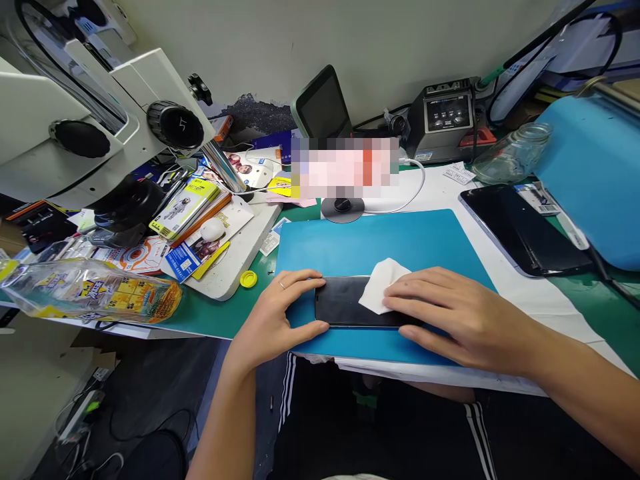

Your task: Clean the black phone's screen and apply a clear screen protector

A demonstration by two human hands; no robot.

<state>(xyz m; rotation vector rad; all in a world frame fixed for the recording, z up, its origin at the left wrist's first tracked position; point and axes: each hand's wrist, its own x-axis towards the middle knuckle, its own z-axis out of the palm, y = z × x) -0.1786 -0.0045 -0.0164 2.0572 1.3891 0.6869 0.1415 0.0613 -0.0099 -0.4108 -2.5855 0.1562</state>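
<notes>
A dark smartphone [343, 303] lies screen up on a blue mat [370, 243]. My left hand [273, 317] grips the phone's left end, with fingers on the far edge and the thumb on the near edge. Pressed against the screen under the fingers of my right hand [455, 317] is a white wipe [383, 283]. The right thumb rests by the phone's near edge, and the hand hides the phone's right end.
A microscope [150, 113] rises at the left above boxes and a plastic bottle [95, 290]. A larger phone [520, 230], a glass jar [515, 157] and a soldering station [445, 120] stand or lie to the right. One yellow cap [249, 279] sits left of the mat.
</notes>
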